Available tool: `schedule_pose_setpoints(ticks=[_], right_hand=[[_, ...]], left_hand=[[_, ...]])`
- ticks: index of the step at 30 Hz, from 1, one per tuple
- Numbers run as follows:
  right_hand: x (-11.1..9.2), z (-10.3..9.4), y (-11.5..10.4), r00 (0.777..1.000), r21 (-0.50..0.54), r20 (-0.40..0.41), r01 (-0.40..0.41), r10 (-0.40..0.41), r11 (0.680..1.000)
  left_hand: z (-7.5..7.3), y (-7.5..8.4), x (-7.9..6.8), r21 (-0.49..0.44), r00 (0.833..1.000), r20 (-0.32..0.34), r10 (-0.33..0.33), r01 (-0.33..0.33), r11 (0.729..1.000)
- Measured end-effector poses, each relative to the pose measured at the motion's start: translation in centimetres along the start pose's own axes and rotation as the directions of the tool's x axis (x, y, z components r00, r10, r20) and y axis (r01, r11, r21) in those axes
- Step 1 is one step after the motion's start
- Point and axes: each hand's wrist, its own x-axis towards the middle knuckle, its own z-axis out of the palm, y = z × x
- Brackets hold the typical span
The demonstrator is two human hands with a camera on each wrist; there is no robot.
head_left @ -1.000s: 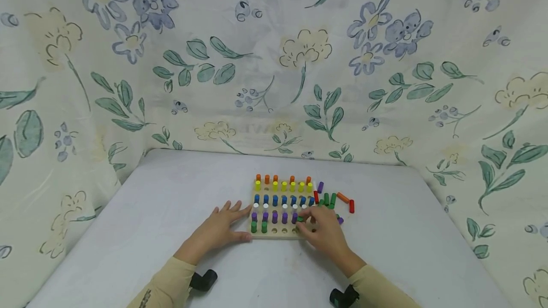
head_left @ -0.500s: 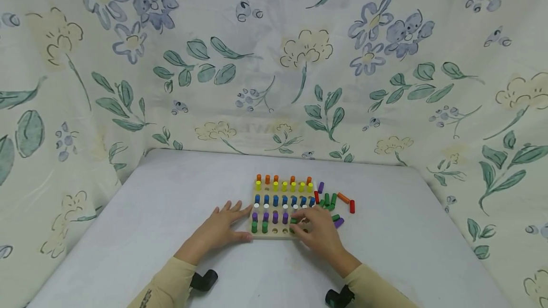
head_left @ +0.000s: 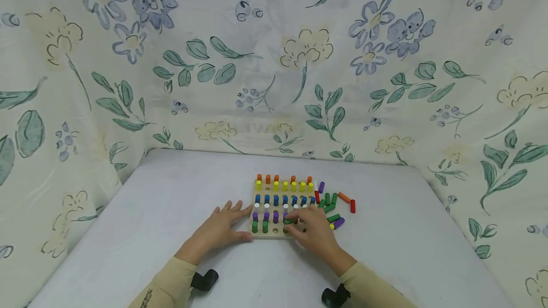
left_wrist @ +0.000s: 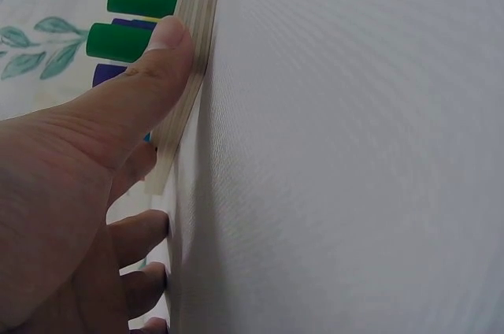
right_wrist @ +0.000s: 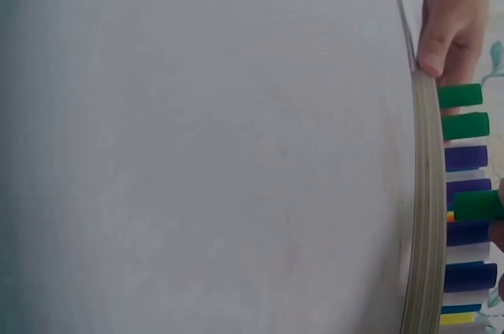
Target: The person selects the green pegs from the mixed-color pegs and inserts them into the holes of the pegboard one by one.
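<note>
The right hand (head_left: 314, 227) has its grip pinching a green peg (right_wrist: 477, 205) between thumb and fingers, above the near part of the wooden pegboard (head_left: 269, 237); whether the peg's lower end touches the board cannot be told. Two green pegs (head_left: 265, 227) stand in the nearest row toward the left, with a round hole (head_left: 275, 230) showing beside them. Just behind that row stand purple pegs (head_left: 266, 216), close to the pinched peg, then white pegs (head_left: 267, 207) and blue pegs (head_left: 276, 200), and across a bare strip yellow pegs (head_left: 285, 186) and orange pegs (head_left: 276, 178). The right hand's own fingers block the head camera's sight of the board's near right part. The left hand (head_left: 220, 226) lies at the board's left side with its grip spread, the thumb resting against the near edge next to the standing green pegs. Loose pegs crowd the right of the board on the white surface (head_left: 192, 175): a purple peg (head_left: 321, 187) and a red peg (head_left: 317, 197) by its side, several green ones, an orange peg (head_left: 344, 197) and another red one farther out, and a purple one with a yellow end (head_left: 331, 226) showing beside it, partly behind the right hand. A floral cloth (head_left: 257, 84) rises behind.
</note>
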Motion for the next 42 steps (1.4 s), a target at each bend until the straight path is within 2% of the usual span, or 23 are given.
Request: schedule_pose_setpoints(ticks=[13, 22, 28, 42], right_hand=[[0.6, 0.5, -1.0, 0.998, -0.067, 0.063, 0.006, -0.002, 0.998], [0.8, 0.6, -1.5, 0.997, -0.056, 0.068, 0.036, -0.032, 0.998], [0.9, 0.9, -1.5, 0.995, -0.099, 0.091, 0.051, -0.042, 0.994], [0.7, 0.9, -1.2, 0.994, -0.112, 0.073, 0.087, -0.079, 0.99]], left_hand=[[-0.3, 0.0, -0.1, -0.009, 1.0, 0.012, -0.003, 0.003, 1.0], [-0.2, 0.0, 0.0, -0.002, 1.0, 0.013, -0.01, 0.01, 1.0], [-0.1, -0.1, 0.1, 0.005, 1.0, 0.012, -0.013, 0.013, 1.0], [-0.1, 0.0, 0.0, 0.006, 1.0, 0.007, -0.019, 0.019, 1.0]])
